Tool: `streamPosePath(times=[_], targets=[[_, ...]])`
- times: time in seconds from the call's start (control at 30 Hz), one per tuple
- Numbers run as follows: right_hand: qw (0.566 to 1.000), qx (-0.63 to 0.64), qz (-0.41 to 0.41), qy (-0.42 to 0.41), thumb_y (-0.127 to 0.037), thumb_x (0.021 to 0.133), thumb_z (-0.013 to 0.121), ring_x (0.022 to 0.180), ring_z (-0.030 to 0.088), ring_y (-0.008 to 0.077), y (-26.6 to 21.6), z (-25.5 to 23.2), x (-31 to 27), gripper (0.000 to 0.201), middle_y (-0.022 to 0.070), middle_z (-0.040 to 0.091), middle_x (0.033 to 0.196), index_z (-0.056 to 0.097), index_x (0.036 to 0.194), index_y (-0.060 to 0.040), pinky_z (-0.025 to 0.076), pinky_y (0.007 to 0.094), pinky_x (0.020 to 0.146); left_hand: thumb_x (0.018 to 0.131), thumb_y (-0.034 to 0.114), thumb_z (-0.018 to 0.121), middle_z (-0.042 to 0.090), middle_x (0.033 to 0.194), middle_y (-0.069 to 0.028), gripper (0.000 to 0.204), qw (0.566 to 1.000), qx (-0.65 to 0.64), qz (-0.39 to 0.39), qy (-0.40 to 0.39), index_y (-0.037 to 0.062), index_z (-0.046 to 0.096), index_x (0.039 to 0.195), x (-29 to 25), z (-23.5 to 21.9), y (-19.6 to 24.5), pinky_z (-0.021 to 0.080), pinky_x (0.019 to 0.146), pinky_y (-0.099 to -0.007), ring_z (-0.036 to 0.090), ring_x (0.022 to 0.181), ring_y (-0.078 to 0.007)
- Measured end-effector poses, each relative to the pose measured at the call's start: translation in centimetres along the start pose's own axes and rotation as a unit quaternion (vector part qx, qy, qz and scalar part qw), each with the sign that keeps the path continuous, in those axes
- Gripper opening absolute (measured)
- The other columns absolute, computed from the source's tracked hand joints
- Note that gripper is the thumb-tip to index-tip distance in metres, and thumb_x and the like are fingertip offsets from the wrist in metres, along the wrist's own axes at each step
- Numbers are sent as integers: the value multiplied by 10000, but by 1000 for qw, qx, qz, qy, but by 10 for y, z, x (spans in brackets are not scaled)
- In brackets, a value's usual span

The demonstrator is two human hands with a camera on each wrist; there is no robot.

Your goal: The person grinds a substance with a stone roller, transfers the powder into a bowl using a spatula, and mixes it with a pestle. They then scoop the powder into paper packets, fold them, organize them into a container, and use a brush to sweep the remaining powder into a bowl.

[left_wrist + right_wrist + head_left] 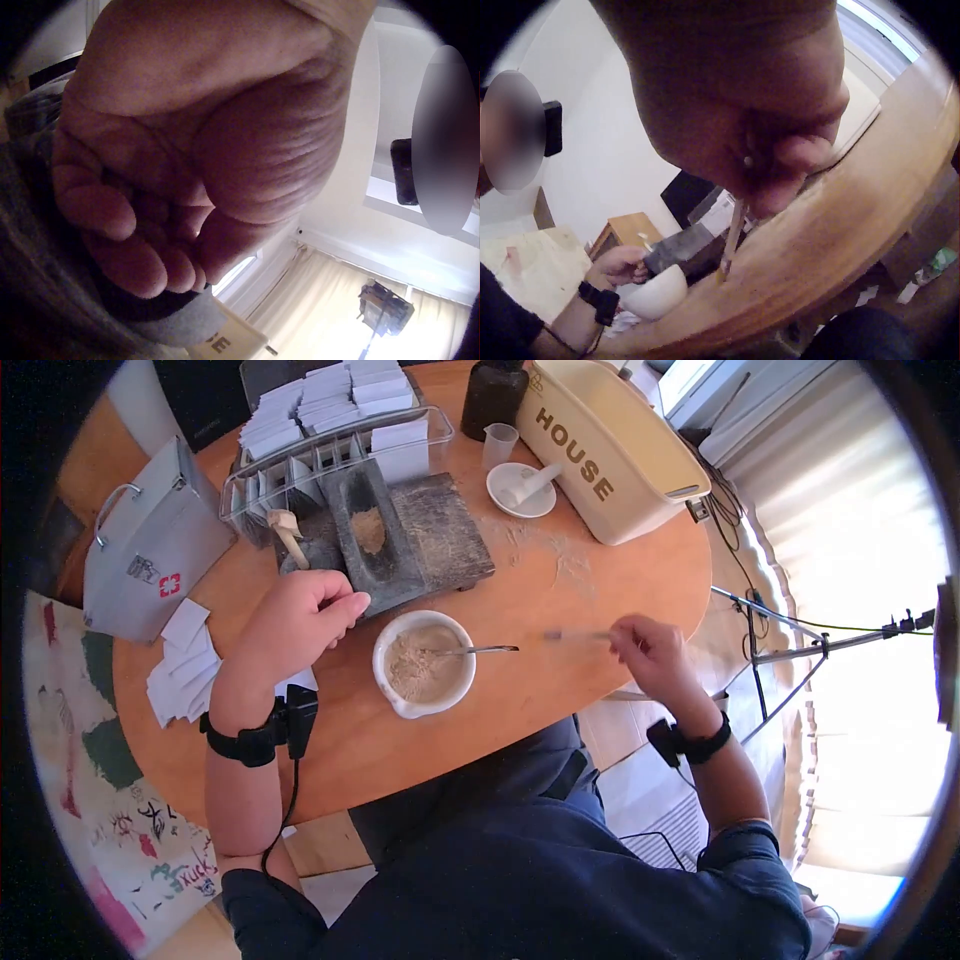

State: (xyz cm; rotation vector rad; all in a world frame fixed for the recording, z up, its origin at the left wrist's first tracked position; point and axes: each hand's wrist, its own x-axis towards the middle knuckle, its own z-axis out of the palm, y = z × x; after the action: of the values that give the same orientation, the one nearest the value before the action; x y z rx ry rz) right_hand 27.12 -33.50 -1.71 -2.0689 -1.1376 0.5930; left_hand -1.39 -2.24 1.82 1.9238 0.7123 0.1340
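My right hand (650,655) pinches a thin pale stick (736,232) over the table's right side; the stick is blurred in the head view and has a darker far end. To its left stands a white mortar (465,685) with a pouring lip, holding beige powder (410,672). A metal utensil handle (490,649) leans out over its rim. My left hand (305,622) hangs with loosely curled fingers left of the mortar, nothing showing between them. Its fingertips overlap the near end of a dark stone trough (345,525) with brown powder inside.
Behind the trough is a rack (445,430) of white paper packets. A grey case (150,550) and loose white papers (185,675) lie left. Farther back are a white pestle (535,482) on a dish (520,508), a plastic cup (498,445) and a cream bin (620,490).
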Motion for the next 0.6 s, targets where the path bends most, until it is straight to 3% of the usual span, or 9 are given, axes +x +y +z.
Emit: streamPosePath(times=[0.07, 0.13, 0.2, 0.23, 0.33, 0.37, 0.5, 0.57, 0.6], targets=[[992, -16, 7, 121, -149, 948, 616, 636, 619, 110, 14, 1, 19, 166, 30, 651, 703, 667, 926, 8, 496, 254, 592, 946, 214, 637, 581, 619, -1, 290, 1000, 7, 3, -5, 0, 609, 752, 0, 0, 0, 441, 531, -270, 552, 576, -80], [991, 65, 21, 113, -145, 954, 606, 640, 613, 105, 24, -8, 24, 170, 36, 644, 704, 662, 928, 12, 499, 256, 595, 948, 217, 636, 582, 623, -1, 291, 1000, 15, 8, -4, 2, 607, 753, 0, -2, 3, 441, 532, -268, 554, 578, -79], [989, 118, 90, 2, -129, 954, 601, 642, 609, 100, 10, -17, 16, 168, 40, 636, 701, 655, 928, 27, 502, 257, 594, 950, 214, 631, 582, 630, 2, 286, 999, 32, -2, 5, 3, 609, 758, -3, -1, 5, 442, 535, -267, 551, 577, -80], [988, 137, 63, -44, -127, 954, 600, 648, 604, 100, 18, -16, 12, 166, 31, 626, 707, 652, 941, 30, 503, 255, 607, 950, 214, 631, 582, 630, 2, 286, 1000, 30, -4, 7, 3, 609, 758, -2, -2, 3, 442, 535, -267, 551, 577, -80], [998, 4, 41, 56, -124, 951, 599, 650, 607, 106, 32, -10, 17, 163, 30, 629, 714, 652, 936, 29, 506, 255, 619, 949, 209, 629, 581, 630, 3, 281, 1000, 4, 14, -10, 4, 612, 759, 0, 0, -4, 443, 533, -269, 552, 579, -80], [992, 54, 75, 86, -129, 948, 600, 653, 616, 112, 28, -10, 21, 166, 38, 640, 717, 658, 927, 25, 509, 261, 622, 949, 208, 630, 578, 630, 3, 282, 1000, 13, 8, -9, 5, 609, 755, 0, -1, -3, 443, 532, -270, 550, 580, -79], [986, 145, 80, -20, -139, 944, 609, 634, 610, 108, 18, -13, 15, 176, 40, 641, 701, 658, 901, 25, 501, 258, 599, 951, 204, 629, 571, 629, 5, 289, 1000, 4, -3, -4, 8, 593, 742, 0, -1, -1, 441, 528, -270, 544, 582, -75], [997, -64, -4, 46, -148, 951, 606, 614, 587, 97, 18, -8, 17, 177, 21, 619, 685, 656, 894, 12, 488, 250, 584, 951, 202, 629, 571, 630, 5, 287, 1000, 6, 1, -8, 9, 591, 742, 0, -3, -2, 440, 527, -267, 542, 582, -74], [997, -65, -1, 47, -148, 951, 606, 614, 587, 97, 22, -11, 19, 177, 21, 619, 685, 656, 894, 12, 488, 250, 584, 950, 200, 630, 571, 630, 5, 284, 1000, 8, 5, -13, 11, 589, 742, 1, -3, -2, 439, 527, -265, 540, 582, -72]])
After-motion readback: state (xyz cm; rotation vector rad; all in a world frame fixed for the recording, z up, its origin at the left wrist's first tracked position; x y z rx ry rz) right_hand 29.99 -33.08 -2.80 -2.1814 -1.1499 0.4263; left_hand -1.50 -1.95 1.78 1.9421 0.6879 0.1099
